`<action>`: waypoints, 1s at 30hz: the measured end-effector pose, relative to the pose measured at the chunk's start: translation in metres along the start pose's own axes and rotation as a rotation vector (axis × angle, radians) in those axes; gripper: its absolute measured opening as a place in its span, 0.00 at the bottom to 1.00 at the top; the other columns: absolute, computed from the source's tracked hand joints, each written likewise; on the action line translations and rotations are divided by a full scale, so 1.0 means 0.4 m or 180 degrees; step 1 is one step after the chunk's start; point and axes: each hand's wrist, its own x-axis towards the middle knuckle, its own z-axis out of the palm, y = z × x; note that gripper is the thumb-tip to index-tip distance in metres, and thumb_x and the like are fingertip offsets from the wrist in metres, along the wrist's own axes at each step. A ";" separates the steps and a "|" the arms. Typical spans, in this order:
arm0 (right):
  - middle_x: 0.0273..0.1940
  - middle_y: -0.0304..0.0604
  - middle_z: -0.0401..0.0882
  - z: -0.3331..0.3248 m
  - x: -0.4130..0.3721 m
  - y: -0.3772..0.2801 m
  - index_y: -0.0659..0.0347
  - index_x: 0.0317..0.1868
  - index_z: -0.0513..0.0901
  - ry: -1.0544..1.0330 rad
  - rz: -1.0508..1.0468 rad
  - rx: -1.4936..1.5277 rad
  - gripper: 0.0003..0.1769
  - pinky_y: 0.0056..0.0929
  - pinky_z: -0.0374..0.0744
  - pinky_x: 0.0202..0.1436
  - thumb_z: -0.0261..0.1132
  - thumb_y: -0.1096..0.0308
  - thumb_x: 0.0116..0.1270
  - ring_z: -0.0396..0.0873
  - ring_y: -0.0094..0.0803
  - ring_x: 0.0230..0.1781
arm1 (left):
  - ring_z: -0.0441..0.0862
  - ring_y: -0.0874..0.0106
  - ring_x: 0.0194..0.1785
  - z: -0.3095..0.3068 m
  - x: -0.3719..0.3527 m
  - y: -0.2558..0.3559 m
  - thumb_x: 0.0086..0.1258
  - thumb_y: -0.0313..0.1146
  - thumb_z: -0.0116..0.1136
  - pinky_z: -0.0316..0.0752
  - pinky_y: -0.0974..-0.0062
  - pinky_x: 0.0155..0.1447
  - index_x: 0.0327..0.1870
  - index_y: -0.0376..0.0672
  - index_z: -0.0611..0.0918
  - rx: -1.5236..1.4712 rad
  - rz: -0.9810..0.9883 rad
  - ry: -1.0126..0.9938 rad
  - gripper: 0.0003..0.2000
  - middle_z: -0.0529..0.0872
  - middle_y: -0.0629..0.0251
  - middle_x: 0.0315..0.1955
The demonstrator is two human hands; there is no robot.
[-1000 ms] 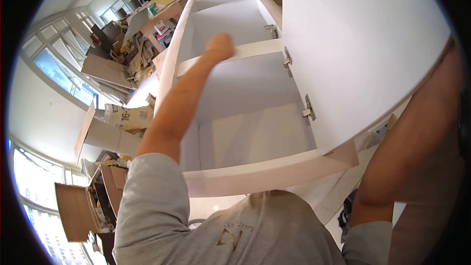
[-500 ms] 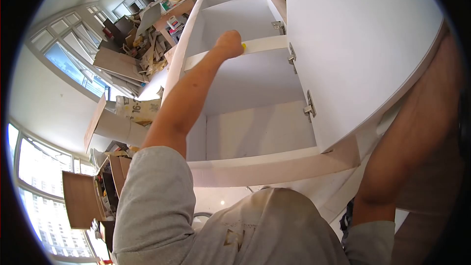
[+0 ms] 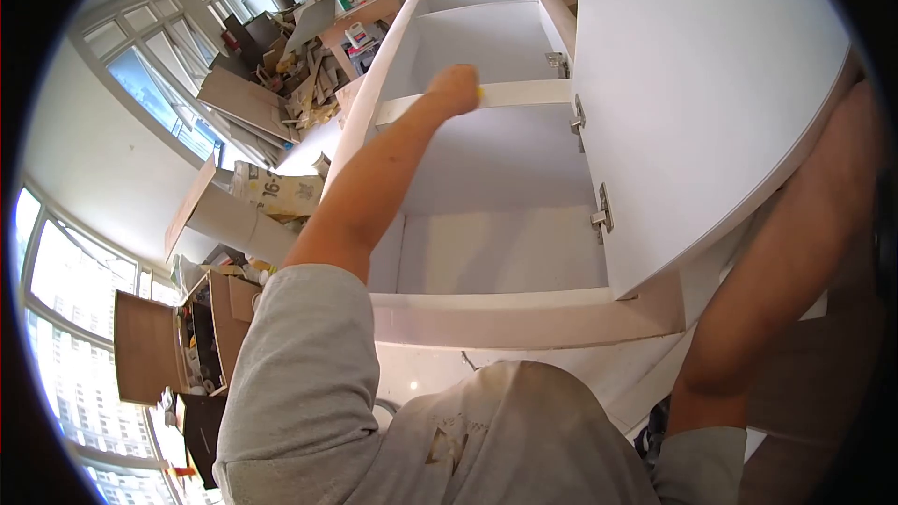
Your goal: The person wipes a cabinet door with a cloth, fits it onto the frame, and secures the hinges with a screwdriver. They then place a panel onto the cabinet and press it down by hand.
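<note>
Cabinet point(image 3: 505, 316), white, left hand point(image 3: 455, 90) holding something yellow point(image 3: 481, 93), room point(image 3: 94, 136) (cluttered).

The white door point(image 3: 702, 84) looks smooth, its hinges point(image 3: 604, 209) shiny metal.

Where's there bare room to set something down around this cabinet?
Inside the near compartment, between the near rim, the divider and the open door. Crowded at the divider by the left hand, and in the scrap pile left of the cabinet.
</note>
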 end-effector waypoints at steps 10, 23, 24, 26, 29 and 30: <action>0.30 0.37 0.72 -0.014 -0.002 -0.011 0.59 0.35 0.79 -0.0084 0.0017 -0.0041 0.10 0.26 0.69 0.33 0.59 0.62 0.70 0.70 0.27 0.30 | 0.86 0.52 0.38 -0.008 0.027 -0.227 0.57 0.38 0.62 0.80 0.58 0.48 0.29 0.40 0.89 0.0533 0.0689 0.0327 0.11 0.88 0.50 0.32; 0.31 0.38 0.73 -0.022 0.003 -0.022 0.59 0.36 0.79 -0.0071 -0.0050 -0.0156 0.09 0.27 0.70 0.34 0.59 0.63 0.69 0.71 0.28 0.31 | 0.86 0.53 0.40 0.120 0.036 -0.088 0.63 0.34 0.58 0.81 0.56 0.49 0.30 0.40 0.88 -0.0022 0.0266 0.0969 0.09 0.88 0.52 0.33; 0.31 0.38 0.73 -0.029 0.013 -0.020 0.59 0.36 0.79 -0.0069 -0.0063 -0.0166 0.09 0.27 0.70 0.34 0.59 0.63 0.69 0.71 0.28 0.31 | 0.86 0.53 0.40 0.118 0.029 -0.109 0.63 0.34 0.58 0.81 0.55 0.49 0.30 0.40 0.88 -0.0082 0.0162 0.0940 0.09 0.88 0.52 0.33; 0.31 0.38 0.74 -0.035 0.020 -0.023 0.59 0.36 0.79 -0.0078 -0.0060 -0.0176 0.09 0.27 0.70 0.35 0.59 0.63 0.69 0.71 0.28 0.32 | 0.87 0.52 0.43 0.083 0.019 -0.087 0.65 0.36 0.57 0.81 0.56 0.52 0.31 0.39 0.88 0.0080 0.0079 0.0766 0.11 0.88 0.50 0.36; 0.32 0.39 0.74 -0.035 0.037 -0.025 0.59 0.36 0.79 -0.0075 -0.0090 -0.0147 0.09 0.28 0.70 0.35 0.60 0.63 0.69 0.72 0.28 0.32 | 0.87 0.51 0.44 0.101 0.043 0.023 0.66 0.36 0.56 0.81 0.55 0.53 0.32 0.38 0.87 0.0072 0.0216 0.0819 0.12 0.88 0.48 0.38; 0.32 0.39 0.74 -0.034 0.038 -0.023 0.59 0.36 0.79 -0.0065 -0.0099 -0.0139 0.09 0.28 0.70 0.35 0.60 0.63 0.69 0.72 0.28 0.32 | 0.87 0.51 0.44 0.105 0.058 0.056 0.65 0.35 0.55 0.81 0.55 0.52 0.32 0.38 0.87 0.0029 0.0315 0.0906 0.11 0.88 0.49 0.38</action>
